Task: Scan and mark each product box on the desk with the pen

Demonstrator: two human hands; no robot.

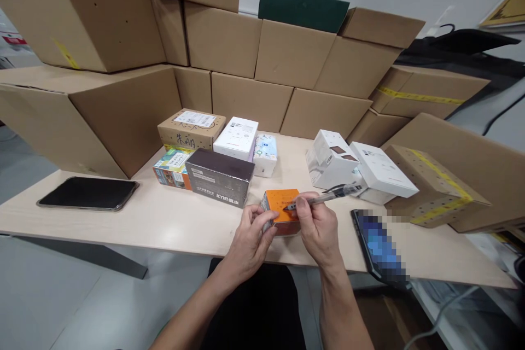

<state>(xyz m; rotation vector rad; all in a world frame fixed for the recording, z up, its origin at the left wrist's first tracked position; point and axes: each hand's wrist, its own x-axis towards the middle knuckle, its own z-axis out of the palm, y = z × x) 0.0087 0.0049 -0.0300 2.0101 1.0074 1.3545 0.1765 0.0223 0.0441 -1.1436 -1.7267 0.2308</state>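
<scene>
Head view: the orange box [280, 200] sits near the table's [197, 231] six o'clock edge, a dark box [219, 178] at ten o'clock from it. The left hand [251, 238] holds the orange one at nine o'clock, fingers curled; the right hand [320, 228] pinches a pen [338, 192], tip at the orange top. Faint marks show there, so writing looks begun; how much is left, I can't tell.
</scene>
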